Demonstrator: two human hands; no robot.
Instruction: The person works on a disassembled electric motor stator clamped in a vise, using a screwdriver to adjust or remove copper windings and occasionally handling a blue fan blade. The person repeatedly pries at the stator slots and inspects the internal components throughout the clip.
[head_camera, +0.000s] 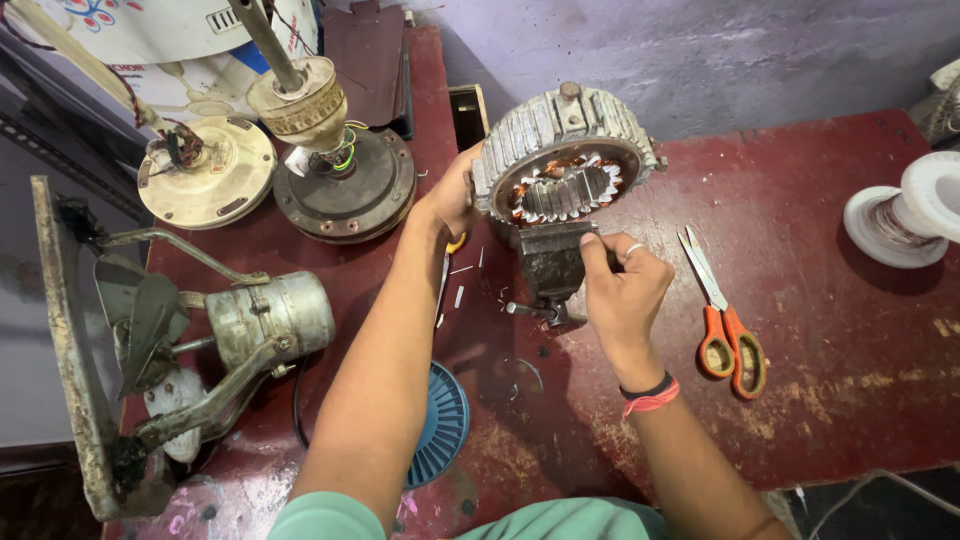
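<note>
Here the left hand (452, 195) steadies the ribbed motor stator (562, 160) clamped upright in the small vise (552, 262) on the red counter (820, 330), while the right hand (622, 290), its grip narrow, pinches something at the vise top, seemingly seating the stator firmly.

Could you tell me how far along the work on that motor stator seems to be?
Done: the stator sits in the vise, copper windings in its slots. In hand: left hand steadies its housing, right hand at the vise. Left: scissors and wire spool lie untouched.
</note>
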